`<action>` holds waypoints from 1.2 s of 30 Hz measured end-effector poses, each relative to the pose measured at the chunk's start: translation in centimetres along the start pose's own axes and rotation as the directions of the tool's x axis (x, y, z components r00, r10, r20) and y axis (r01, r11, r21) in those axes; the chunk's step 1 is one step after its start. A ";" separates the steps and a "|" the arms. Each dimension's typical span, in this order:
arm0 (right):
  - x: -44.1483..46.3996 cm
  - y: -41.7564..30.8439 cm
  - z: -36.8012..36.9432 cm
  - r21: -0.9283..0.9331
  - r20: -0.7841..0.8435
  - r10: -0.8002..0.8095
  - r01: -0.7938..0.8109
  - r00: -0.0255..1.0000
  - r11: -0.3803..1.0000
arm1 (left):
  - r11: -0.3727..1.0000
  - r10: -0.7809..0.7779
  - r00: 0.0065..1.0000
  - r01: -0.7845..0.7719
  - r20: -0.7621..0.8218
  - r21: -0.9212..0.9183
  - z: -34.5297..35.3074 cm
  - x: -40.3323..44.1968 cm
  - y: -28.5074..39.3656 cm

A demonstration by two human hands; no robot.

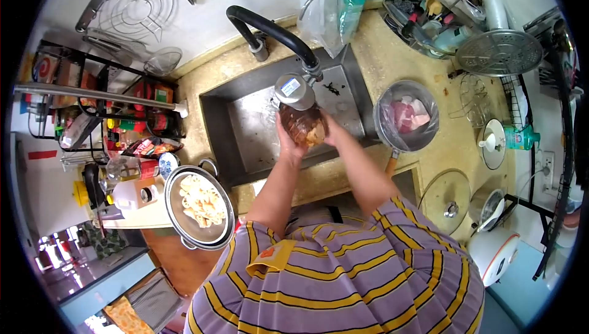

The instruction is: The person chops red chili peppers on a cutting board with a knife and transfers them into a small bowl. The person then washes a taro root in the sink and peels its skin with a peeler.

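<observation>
Both my hands hold a large brown food item (305,126) with a paler patch at its lower end, over the near part of the steel sink (245,119). My left hand (289,141) grips its left side and my right hand (332,131) its right side. Right above the item is the round head of the black faucet (295,92), which hides its top end. Dark scraps (332,88) lie on the sink floor behind my right hand.
Right of the sink stands a pan (407,147) with pink meat in a plastic lining. A pot (227,230) of pale sliced food sits at the left. A glass lid (445,202) lies at the right. Behind the sink are a teal bottle (351,0) and a plastic bag (316,21).
</observation>
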State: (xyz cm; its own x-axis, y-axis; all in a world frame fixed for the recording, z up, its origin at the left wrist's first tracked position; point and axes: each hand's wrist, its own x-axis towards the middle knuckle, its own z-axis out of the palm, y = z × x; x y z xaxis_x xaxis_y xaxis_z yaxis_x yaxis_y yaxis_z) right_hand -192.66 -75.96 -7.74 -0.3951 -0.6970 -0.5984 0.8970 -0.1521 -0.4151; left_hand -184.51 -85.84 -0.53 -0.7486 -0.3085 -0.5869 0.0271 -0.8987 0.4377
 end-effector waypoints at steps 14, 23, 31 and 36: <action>-4.5 -1.3 1.4 -0.415 -0.129 -0.454 0.368 0.882 0.832 | 0.929 -0.048 0.999 0.052 -0.020 0.367 -0.9 3.1 -1.2; -7.8 0.9 6.8 -0.929 0.119 -0.876 0.365 0.467 0.069 | 0.993 -0.114 0.992 0.111 0.046 0.050 0.7 2.4 0.0; -1.9 0.4 3.2 -0.113 -0.395 -0.449 0.443 0.801 0.889 | 0.981 0.114 0.989 -0.127 -0.093 -0.145 0.8 1.1 -0.8; -5.8 1.1 9.1 -0.371 -0.243 -0.636 0.536 0.732 0.759 | 0.962 0.176 0.975 -0.199 -0.134 -0.186 -0.2 1.8 -0.3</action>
State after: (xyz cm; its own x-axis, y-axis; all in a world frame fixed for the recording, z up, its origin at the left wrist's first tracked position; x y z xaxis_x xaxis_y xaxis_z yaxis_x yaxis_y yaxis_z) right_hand -187.57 -78.43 1.48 -0.9081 -0.2431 -0.3409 0.3952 -0.2287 -0.8897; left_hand -185.74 -86.20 -1.86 -0.6365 -0.5008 -0.5866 0.2985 -0.8612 0.4114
